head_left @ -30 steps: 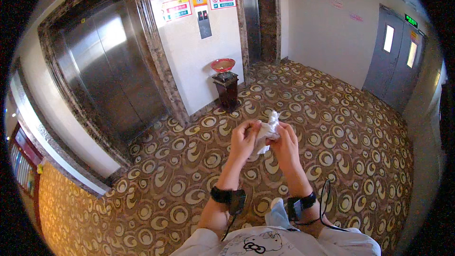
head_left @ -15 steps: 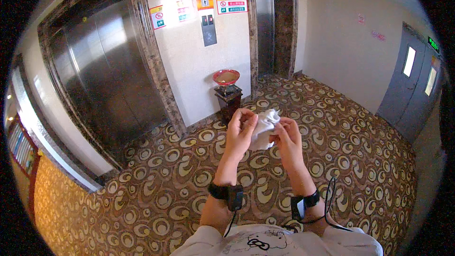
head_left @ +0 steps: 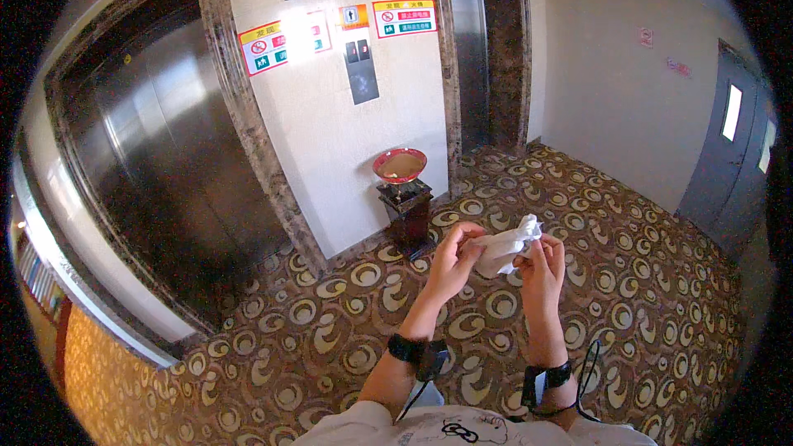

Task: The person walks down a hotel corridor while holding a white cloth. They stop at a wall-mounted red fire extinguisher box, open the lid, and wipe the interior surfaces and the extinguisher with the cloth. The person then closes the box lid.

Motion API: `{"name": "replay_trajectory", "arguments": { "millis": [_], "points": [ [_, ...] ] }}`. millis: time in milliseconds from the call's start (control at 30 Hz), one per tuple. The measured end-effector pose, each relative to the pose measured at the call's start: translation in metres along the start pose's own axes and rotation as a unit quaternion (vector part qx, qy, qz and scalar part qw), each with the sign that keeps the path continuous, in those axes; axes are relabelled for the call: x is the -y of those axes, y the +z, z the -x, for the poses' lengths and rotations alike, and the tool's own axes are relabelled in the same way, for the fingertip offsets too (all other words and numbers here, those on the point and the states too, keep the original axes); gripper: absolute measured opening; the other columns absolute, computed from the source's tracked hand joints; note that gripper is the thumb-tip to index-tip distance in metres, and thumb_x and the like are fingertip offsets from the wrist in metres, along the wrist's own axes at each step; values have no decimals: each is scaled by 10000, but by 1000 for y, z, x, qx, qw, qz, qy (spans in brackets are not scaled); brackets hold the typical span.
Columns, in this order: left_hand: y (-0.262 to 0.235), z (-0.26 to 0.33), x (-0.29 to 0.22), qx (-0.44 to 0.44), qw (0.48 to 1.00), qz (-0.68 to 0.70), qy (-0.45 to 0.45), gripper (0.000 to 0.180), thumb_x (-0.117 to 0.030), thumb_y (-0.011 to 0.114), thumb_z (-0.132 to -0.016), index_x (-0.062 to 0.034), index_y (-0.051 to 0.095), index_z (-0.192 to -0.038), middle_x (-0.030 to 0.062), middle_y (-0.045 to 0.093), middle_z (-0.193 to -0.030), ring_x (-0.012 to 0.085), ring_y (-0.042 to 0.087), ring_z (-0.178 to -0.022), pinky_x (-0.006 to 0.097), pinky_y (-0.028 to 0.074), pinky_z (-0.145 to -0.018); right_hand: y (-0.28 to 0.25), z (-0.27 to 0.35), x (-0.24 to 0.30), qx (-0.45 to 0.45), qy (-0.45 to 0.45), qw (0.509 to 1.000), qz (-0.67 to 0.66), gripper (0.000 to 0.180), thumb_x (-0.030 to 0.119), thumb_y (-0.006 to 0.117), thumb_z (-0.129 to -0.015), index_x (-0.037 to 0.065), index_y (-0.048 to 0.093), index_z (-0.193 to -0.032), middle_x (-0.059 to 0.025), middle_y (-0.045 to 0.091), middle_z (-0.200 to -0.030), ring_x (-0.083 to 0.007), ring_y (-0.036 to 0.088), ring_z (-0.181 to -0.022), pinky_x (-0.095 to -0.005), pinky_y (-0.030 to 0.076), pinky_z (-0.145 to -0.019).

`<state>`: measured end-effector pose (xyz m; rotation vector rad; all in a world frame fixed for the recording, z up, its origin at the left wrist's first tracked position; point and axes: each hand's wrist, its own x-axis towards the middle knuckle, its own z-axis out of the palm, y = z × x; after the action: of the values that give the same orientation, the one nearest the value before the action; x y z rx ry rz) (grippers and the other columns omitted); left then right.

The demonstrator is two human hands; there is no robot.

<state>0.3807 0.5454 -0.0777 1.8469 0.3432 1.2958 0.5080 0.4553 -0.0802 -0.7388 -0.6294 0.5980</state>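
Tissue (head_left: 510,244), white & crumpled, was held up w/ both hands in front of the ashtray stand (head_left: 404,198). Left hand (head_left: 453,263) pinched its near end, right hand (head_left: 541,263) gripped the far end. Vs a sec earlier it sat flatter & more bunched, less upright; stand loomed closer. Looked like folding work mid-way.

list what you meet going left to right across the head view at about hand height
steel elevator door → dark pedestal stand with red bowl → left hand → crumpled white paper → right hand → grey double door
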Motion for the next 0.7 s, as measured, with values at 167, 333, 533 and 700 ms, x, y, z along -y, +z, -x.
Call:
{"name": "replay_trajectory", "arguments": {
  "millis": [167,333,533,700],
  "points": [
    [-62,-72,66,-50,998,-35,-29,109,-52,545,-835,-21,558,-938,27,598,-864,92,536,-801,233,430,-713,56,-76,-76,-12,34,999,-8,101,147,492,-900,82,465,-972,-8,500,-871,-92,487,-757,-255,436,-606],
    [-144,-127,111,-116,991,-57,-27,92,-82,561,-840,-13,565,-900,20,595,-811,79,521,-740,237,430,-663,120,-135,-135,91,73,992,-55,83,163,498,-900,84,477,-917,6,502,-841,-85,481,-733,-243,424,-565],
    [-213,-139,159,-250,942,-221,-31,101,-98,567,-840,-1,553,-865,37,569,-726,90,511,-657,240,426,-614,184,-168,-204,115,188,972,-78,65,141,513,-891,85,483,-907,11,496,-837,-87,471,-715,-256,417,-570],
    [-273,-144,172,-327,895,-280,-118,135,-115,594,-824,12,554,-802,60,579,-719,116,529,-635,257,436,-612,244,-188,-261,211,233,945,-86,99,120,542,-876,67,469,-916,5,484,-762,-77,456,-640,-244,416,-555]
  ]
}}
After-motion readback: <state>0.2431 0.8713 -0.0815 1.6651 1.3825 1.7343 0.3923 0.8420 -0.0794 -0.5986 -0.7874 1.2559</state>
